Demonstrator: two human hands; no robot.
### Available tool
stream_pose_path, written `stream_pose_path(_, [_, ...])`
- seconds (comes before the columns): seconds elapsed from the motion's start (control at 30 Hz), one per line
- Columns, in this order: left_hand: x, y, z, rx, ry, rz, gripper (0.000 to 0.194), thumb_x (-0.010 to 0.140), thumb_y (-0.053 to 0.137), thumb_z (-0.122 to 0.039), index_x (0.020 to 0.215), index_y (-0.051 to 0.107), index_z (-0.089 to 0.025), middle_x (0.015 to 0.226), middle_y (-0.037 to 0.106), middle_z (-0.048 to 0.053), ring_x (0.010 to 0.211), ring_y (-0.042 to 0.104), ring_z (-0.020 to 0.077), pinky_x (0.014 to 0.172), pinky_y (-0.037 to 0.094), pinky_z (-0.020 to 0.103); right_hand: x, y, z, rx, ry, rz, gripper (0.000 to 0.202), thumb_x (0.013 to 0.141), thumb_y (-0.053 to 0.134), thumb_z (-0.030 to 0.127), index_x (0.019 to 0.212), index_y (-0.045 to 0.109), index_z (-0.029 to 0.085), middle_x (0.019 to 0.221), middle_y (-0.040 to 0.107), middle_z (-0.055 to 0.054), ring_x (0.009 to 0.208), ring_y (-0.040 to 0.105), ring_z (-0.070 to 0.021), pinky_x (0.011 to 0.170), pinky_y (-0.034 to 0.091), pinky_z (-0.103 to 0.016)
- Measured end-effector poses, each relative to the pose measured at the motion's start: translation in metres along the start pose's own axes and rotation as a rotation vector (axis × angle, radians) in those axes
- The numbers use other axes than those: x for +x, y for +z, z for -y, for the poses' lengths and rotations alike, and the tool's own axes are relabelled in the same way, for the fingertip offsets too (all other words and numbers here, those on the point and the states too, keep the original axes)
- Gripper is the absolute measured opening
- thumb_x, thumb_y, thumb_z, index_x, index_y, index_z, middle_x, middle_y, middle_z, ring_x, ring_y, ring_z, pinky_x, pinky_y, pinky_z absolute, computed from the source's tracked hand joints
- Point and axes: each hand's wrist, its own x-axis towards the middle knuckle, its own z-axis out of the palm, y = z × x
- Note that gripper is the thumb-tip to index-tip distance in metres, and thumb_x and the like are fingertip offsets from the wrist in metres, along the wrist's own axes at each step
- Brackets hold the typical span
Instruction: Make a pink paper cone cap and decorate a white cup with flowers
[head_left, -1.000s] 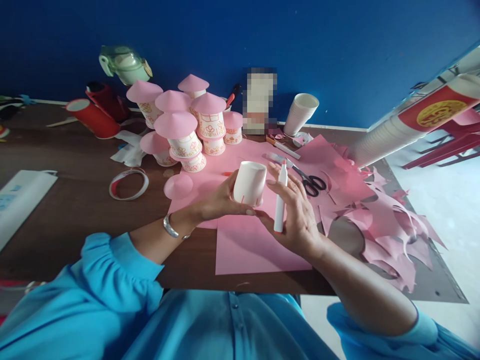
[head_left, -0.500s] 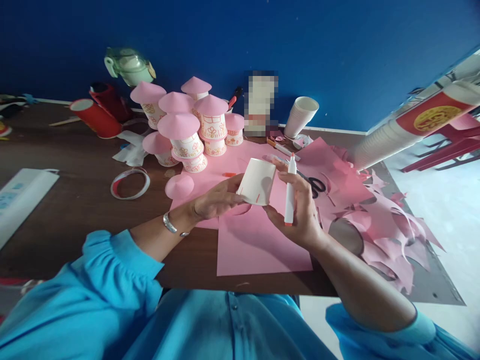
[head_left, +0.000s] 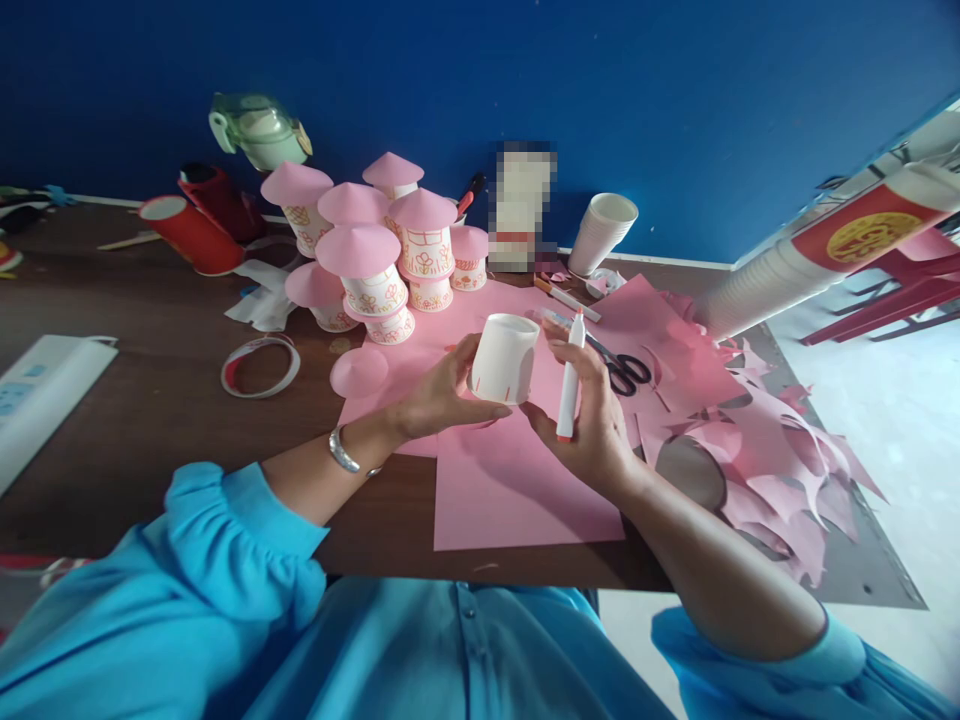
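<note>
while the left hand (head_left: 442, 395) stays clamped on the side of a white tapered paper cup (head_left: 504, 360), the right hand (head_left: 596, 410) grips a slim white marker with an orange-red tip (head_left: 571, 380), uncapped and pointing up, clear of the cup wall. whether the right fingertips touch the cup, i cannot tell. the cup is held over the far part of a flat pink paper sheet (head_left: 525, 510), wide end down, with short red strokes near its lower edge.

the step in hand looks like positioning the cup between strokes of a drawing barely begun; the next move probably calls for bringing the tip to the wall while the left hand steadies it. beyond the sheet, to its left, white paper cups with pink cone roofs (head_left: 360, 250) bear red-orange flower drawings.

as for writing, beyond the sheet to its right a long stack of white cups in a red sleeve (head_left: 806, 250) carries a round yellow emblem (head_left: 877, 237), its lettering illegible. far left of the sheet, a long white box (head_left: 49, 400) has pale blue print, also unreadable.
</note>
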Motion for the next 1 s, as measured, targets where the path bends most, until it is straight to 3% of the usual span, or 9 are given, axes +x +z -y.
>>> stream_pose_path(0.1, [-0.001,0.001,0.001,0.154,0.041,-0.085,0.078,0.067,0.091,-0.038,0.132,0.051,-0.022,0.125,0.061,0.011,0.115,0.057,0.0303,0.090,0.051,0.044,-0.001,0.001,-0.001,-0.023,0.001,-0.003,0.066,0.088,0.071,0.012,0.146,0.041,0.022,0.152,0.054,-0.022,0.147,0.049,-0.0356,0.118,0.046,-0.063])
stream_pose_path(0.27, [0.000,0.001,0.002,0.155,0.036,-0.085,0.077,0.066,0.093,-0.041,0.129,0.052,-0.022,0.124,0.060,0.011,0.113,0.056,0.0299,0.088,0.051,0.043,-0.001,0.001,-0.001,-0.031,-0.003,0.017,0.066,0.087,0.070,0.011,0.146,0.041,0.022,0.152,0.054,-0.021,0.146,0.050,-0.0358,0.116,0.048,-0.063])
stream_pose_path(0.47, [0.003,-0.001,0.004,-0.274,0.076,0.126,0.065,0.075,0.088,-0.035,0.132,0.058,-0.023,0.122,0.070,0.009,0.120,0.063,0.0305,0.105,0.048,0.048,-0.004,0.001,-0.001,-0.041,0.022,-0.047,0.065,0.091,0.070,0.016,0.148,0.041,0.024,0.144,0.059,-0.019,0.137,0.058,-0.0353,0.105,0.057,-0.061])
stream_pose_path(0.57, [0.004,-0.002,0.005,-0.367,0.094,0.192,0.052,0.079,0.085,-0.033,0.125,0.064,-0.022,0.120,0.073,0.009,0.120,0.064,0.0294,0.107,0.047,0.046,-0.004,-0.001,0.001,-0.016,0.009,-0.106,0.060,0.094,0.067,0.015,0.149,0.043,0.024,0.138,0.062,-0.017,0.130,0.062,-0.0335,0.100,0.059,-0.057])
stream_pose_path(0.7, [0.004,-0.004,0.005,-0.400,0.108,0.234,0.040,0.082,0.082,-0.031,0.119,0.067,-0.023,0.119,0.072,0.007,0.119,0.065,0.0279,0.105,0.049,0.043,-0.004,-0.009,0.007,-0.058,-0.114,-0.198,0.041,0.103,0.058,0.026,0.144,0.054,0.023,0.110,0.070,-0.011,0.099,0.068,-0.0259,0.084,0.062,-0.045])
stream_pose_path(0.83, [0.003,-0.006,0.008,-0.387,0.145,0.239,0.027,0.088,0.075,-0.030,0.113,0.069,-0.024,0.113,0.072,0.007,0.114,0.066,0.0265,0.102,0.052,0.043,-0.006,-0.017,0.017,-0.208,-0.285,-0.203,0.038,0.108,0.046,0.044,0.129,0.067,0.020,0.088,0.061,-0.006,0.075,0.062,-0.0182,0.062,0.056,-0.032])
stream_pose_path(1.0, [0.003,-0.006,0.009,-0.404,0.109,0.245,0.032,0.085,0.076,-0.034,0.115,0.066,-0.025,0.110,0.071,0.007,0.106,0.067,0.0257,0.094,0.055,0.042,-0.004,-0.017,0.026,-0.178,-0.452,-0.097,0.018,0.098,0.062,0.020,0.113,0.068,0.013,0.080,0.062,-0.004,0.064,0.062,-0.0145,0.055,0.055,-0.028])
